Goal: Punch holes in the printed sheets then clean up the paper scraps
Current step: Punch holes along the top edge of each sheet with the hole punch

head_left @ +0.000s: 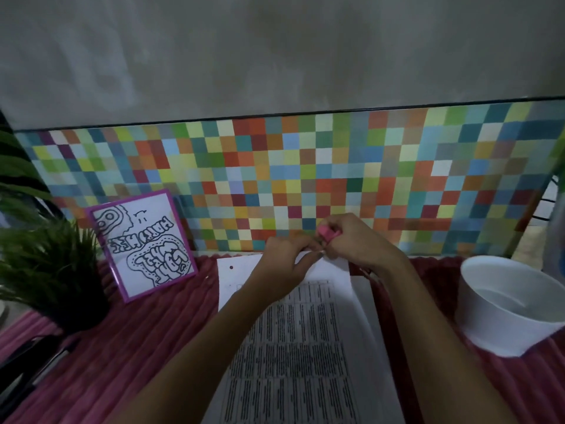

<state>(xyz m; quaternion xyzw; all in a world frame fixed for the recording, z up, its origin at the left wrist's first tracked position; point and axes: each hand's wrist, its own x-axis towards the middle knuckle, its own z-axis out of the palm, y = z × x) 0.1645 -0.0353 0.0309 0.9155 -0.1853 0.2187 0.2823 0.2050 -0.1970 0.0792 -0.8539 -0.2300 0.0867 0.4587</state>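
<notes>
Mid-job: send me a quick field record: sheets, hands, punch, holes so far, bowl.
Sheets: printed stack lying on the pink cloth
Right hand: grips the pink punch at the stack's far edge
Left hand: on that same edge beside the punch; grip unclear
Hole: one visible, far left corner
Bowl: white, right of the stack, apart from it

Pink punch (326, 233) at printed sheets (293, 347)
</notes>
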